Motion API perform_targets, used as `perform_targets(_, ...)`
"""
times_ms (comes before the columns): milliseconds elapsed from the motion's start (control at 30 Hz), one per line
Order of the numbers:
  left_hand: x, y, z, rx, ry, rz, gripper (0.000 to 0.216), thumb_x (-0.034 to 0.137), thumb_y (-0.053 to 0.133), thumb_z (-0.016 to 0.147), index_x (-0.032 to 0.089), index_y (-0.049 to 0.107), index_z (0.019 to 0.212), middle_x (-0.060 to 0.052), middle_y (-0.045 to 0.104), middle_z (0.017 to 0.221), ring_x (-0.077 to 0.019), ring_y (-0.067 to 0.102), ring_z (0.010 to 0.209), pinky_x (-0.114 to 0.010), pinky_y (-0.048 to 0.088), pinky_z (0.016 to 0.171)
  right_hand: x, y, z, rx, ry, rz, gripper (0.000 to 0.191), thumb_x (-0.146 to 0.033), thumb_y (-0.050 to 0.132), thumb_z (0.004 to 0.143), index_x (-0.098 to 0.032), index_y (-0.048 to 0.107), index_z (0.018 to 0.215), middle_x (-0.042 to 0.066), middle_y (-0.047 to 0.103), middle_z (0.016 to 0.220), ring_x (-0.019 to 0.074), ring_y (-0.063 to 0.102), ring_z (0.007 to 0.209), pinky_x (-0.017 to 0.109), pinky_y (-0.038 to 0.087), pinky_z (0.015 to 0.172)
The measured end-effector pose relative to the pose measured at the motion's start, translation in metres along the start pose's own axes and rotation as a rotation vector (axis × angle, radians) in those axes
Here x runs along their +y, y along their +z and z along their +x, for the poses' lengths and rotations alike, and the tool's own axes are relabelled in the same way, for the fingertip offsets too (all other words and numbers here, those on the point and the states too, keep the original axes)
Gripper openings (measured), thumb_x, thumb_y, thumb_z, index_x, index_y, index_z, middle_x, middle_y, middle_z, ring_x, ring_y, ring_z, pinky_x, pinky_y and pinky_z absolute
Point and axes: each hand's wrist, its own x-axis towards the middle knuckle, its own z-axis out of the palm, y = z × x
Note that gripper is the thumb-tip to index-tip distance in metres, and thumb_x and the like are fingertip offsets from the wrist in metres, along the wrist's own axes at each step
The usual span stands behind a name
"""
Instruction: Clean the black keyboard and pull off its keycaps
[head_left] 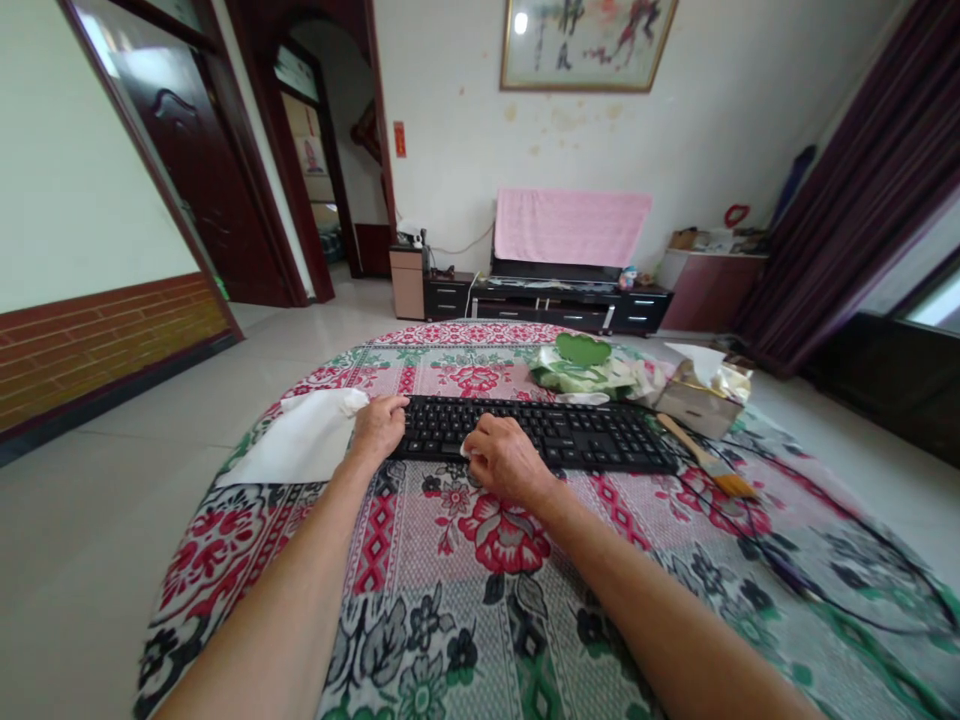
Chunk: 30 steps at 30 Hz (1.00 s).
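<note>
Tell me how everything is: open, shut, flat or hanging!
Black rectangular keyboard: lying flat, left hand at its end.
Small white wipe: crumpled, in the right hand.
Green-and-white plastic wipes packet: lid seemingly raised.
Beige tissue box: tissue sticking out.
Wooden-handled flat brush: lying down.
White cloth-like sheet: spread, corner bunched.
Pink rectangular towel: hanging.
Black cabinet drawers: shut.

Soft, fairly even daylight, bright window (937,305) beyond the counter's right edge (832,470), white glare spot on the framed picture (589,50), curtain (847,190) in deep shade, stretched wide-angle sides, keyboard (592,440) lettering too soft to read.
</note>
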Motion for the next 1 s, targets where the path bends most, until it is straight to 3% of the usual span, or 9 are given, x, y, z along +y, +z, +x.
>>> perform_targets(133, -0.001, 0.0, 0.001, 0.006, -0.006, -0.014, 0.034, 0.018, 0.041, 0.077, 0.024, 0.07, 0.095, 0.001, 0.069, 0.105, -0.0176, 0.061, 0.103, -0.028, 0.042, 0.097, 0.004, -0.003, -0.004, 0.032, 0.06, 0.025, 0.011, -0.014, 0.054, 0.075, -0.016, 0.063, 0.081, 0.004, 0.054, 0.08, 0.0151, 0.049, 0.078, 0.028, 0.033, 0.071)
perform_targets(300, -0.004, -0.001, 0.002, -0.022, 0.0, -0.047, 0.036, 0.015, 0.039, 0.079, 0.02, 0.07, 0.098, -0.002, 0.068, 0.109, -0.0168, 0.06, 0.104, -0.027, 0.042, 0.097, -0.012, 0.007, 0.009, 0.079, -0.021, 0.073, 0.02, -0.018, 0.047, 0.085, -0.019, 0.065, 0.093, 0.005, 0.055, 0.089, 0.0147, 0.048, 0.082, 0.028, 0.034, 0.073)
perform_targets(433, -0.01, 0.0, 0.004, -0.03, 0.0, -0.09, 0.035, 0.016, 0.04, 0.08, 0.023, 0.07, 0.097, 0.0, 0.068, 0.108, -0.0161, 0.06, 0.104, -0.028, 0.043, 0.096, -0.023, 0.014, 0.017, 0.029, -0.022, 0.008, 0.017, -0.019, 0.049, 0.085, -0.02, 0.066, 0.089, 0.005, 0.054, 0.089, 0.0151, 0.047, 0.08, 0.028, 0.033, 0.071)
perform_targets(633, -0.017, 0.003, 0.008, -0.062, -0.06, -0.209, 0.034, 0.014, 0.046, 0.076, 0.023, 0.07, 0.099, 0.001, 0.069, 0.108, -0.0158, 0.062, 0.1, -0.027, 0.044, 0.093, -0.018, 0.007, 0.014, -0.021, 0.047, -0.008, 0.012, -0.017, 0.054, 0.079, -0.018, 0.066, 0.083, 0.005, 0.054, 0.084, 0.0157, 0.049, 0.08, 0.028, 0.033, 0.07)
perform_targets(800, -0.02, 0.003, 0.009, -0.096, -0.128, -0.233, 0.036, 0.013, 0.049, 0.073, 0.018, 0.069, 0.102, -0.002, 0.072, 0.099, -0.0146, 0.067, 0.087, -0.02, 0.048, 0.083, -0.034, 0.01, 0.03, -0.009, -0.038, -0.006, 0.019, -0.022, 0.047, 0.087, -0.019, 0.066, 0.09, 0.005, 0.053, 0.089, 0.0149, 0.048, 0.081, 0.028, 0.032, 0.072)
perform_targets(1000, -0.02, -0.002, 0.009, -0.115, -0.123, -0.177, 0.03, 0.016, 0.053, 0.073, 0.02, 0.072, 0.096, -0.003, 0.072, 0.098, -0.0175, 0.065, 0.094, -0.023, 0.045, 0.087, -0.047, 0.017, 0.043, -0.065, -0.047, -0.033, 0.018, -0.02, 0.049, 0.084, -0.02, 0.066, 0.09, 0.005, 0.054, 0.089, 0.0158, 0.049, 0.08, 0.029, 0.032, 0.071)
